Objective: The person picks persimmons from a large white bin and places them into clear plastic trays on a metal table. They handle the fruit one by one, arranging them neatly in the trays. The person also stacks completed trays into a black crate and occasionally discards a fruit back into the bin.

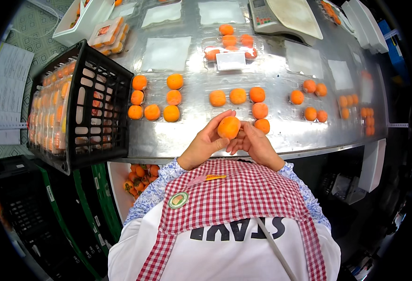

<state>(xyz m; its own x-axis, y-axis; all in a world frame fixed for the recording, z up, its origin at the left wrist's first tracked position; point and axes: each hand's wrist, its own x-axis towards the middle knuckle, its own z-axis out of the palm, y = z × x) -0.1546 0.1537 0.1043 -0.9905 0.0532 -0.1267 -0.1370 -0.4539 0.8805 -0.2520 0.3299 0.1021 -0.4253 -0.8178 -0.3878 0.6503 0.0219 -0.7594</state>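
Note:
An orange persimmon is held in front of my apron, above the table's near edge. My left hand grips it from the left, thumb at the bottom and fingers behind. On its right side, the thumb and fingers of my right hand close in at the stem end, partly hidden by the fruit. Just beyond lies a clear plastic tray with several persimmons along its far and right sides. To the left, another clear tray holds several persimmons.
A black crate of packed fruit stands on the steel table at left. Farther back are a filled clear pack, a weighing scale and trays with white liners. A white box of persimmons sits below the table edge.

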